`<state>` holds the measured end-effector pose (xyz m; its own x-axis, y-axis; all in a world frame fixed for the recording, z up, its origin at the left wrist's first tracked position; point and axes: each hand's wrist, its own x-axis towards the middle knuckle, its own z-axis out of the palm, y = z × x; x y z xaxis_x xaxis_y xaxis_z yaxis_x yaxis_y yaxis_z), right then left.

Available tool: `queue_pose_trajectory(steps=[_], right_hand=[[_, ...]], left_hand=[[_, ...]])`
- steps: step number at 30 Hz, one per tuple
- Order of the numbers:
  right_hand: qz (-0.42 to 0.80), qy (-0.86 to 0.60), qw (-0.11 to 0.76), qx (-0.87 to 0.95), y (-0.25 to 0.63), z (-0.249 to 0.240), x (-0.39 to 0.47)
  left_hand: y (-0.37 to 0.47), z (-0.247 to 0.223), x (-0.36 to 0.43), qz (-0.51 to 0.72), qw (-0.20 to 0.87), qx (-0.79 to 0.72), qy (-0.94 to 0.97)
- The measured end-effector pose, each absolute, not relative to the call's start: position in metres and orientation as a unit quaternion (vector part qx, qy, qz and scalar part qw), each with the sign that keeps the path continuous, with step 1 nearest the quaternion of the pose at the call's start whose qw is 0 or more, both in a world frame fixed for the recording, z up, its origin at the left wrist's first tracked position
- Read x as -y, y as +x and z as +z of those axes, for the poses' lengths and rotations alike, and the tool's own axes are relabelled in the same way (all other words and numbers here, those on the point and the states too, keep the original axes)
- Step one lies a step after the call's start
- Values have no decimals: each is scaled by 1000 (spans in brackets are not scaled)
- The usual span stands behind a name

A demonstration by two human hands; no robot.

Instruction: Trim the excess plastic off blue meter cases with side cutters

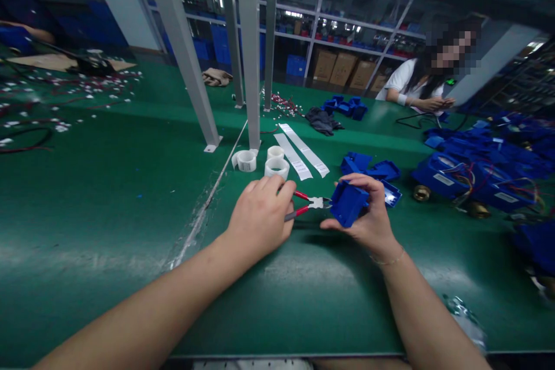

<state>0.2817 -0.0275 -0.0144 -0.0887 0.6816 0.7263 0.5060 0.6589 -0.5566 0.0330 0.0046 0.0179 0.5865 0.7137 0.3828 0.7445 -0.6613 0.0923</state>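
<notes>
Red-handled pliers (315,202) are in my left hand (263,214), whose fingers wrap round the handles. Their jaws point right and reach the left edge of a blue plastic housing (348,203). My right hand (373,214) holds that housing tilted above the table, fingers over its top and right side, thumb low on the left. Whether the jaws grip the plastic is too small to tell. Just beyond my hands lie more blue plastic parts (384,170), white label rolls (276,168) and two label strips (303,153).
Metal posts (254,58) rise from the green table (108,202). Blue units with wires and brass fittings (446,176) crowd the right. White-tipped wires (60,92) lie far left. A dark cloth (323,121) lies farther back. Another person (414,81) sits at the back right.
</notes>
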Motion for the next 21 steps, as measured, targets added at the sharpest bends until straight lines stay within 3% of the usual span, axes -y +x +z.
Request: queue_pose_trajectory(steps=[2,5,21], right_hand=[[-28,-411,520,749,282,-9,27],[-89,-400,498,764,279,-6,28],[-135,-360,475,791,269,-11,27]], left_hand=[[33,16,-5,-191,10,420,-887],[35,12,0,-188,-33,416,-889],[38,11,10,-182,-30,419,-889]])
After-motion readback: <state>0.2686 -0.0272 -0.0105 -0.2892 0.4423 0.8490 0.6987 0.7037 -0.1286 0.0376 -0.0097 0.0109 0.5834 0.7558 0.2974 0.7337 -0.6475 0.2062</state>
